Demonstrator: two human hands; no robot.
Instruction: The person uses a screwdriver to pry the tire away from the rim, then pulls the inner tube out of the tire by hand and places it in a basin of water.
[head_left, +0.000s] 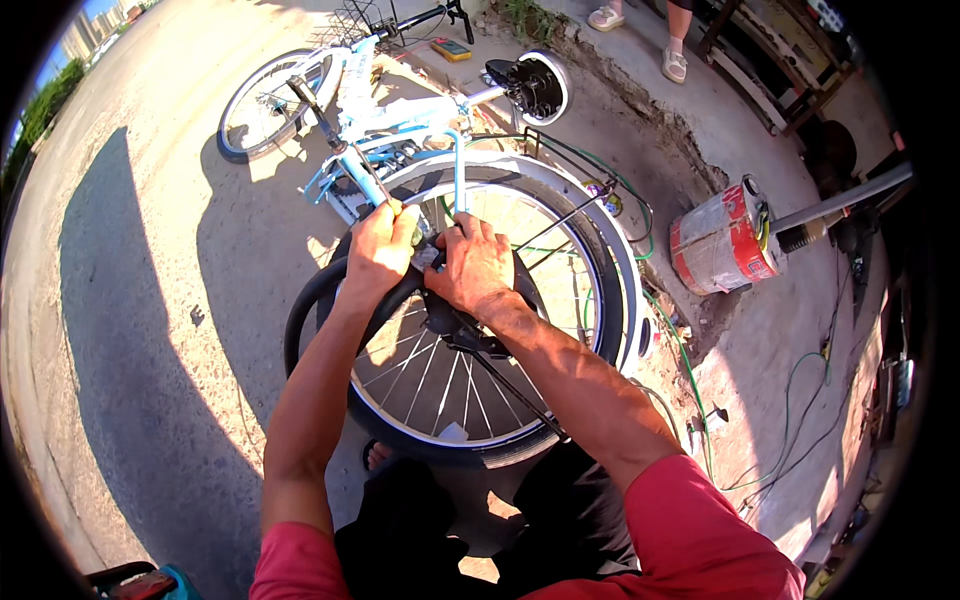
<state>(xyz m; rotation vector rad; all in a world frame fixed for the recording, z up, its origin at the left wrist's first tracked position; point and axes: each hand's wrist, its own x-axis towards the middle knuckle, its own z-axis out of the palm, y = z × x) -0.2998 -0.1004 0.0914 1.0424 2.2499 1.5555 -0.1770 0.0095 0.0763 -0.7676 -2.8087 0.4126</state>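
Note:
A light blue bicycle (400,115) lies on its side on the ground, its rear wheel (440,385) close in front of me. A loop of black inner tube (297,325) hangs out over this wheel and runs up to my hands. My left hand (382,245) is closed, with its fingertips near the blue frame tube; a small yellow-green bit shows beside its thumb. Just to the right, my right hand (475,262) curls its fingers around the black tube above the hub. The exact place between both hands is partly hidden by the fingers.
A red and white bucket (710,240) lies tipped on the right, by a metal pole (840,200). Green hose (690,370) trails over the broken concrete edge. A yellow meter-like device (451,49) rests beyond the bicycle. Another person's sandalled foot (675,65) stands at the top right.

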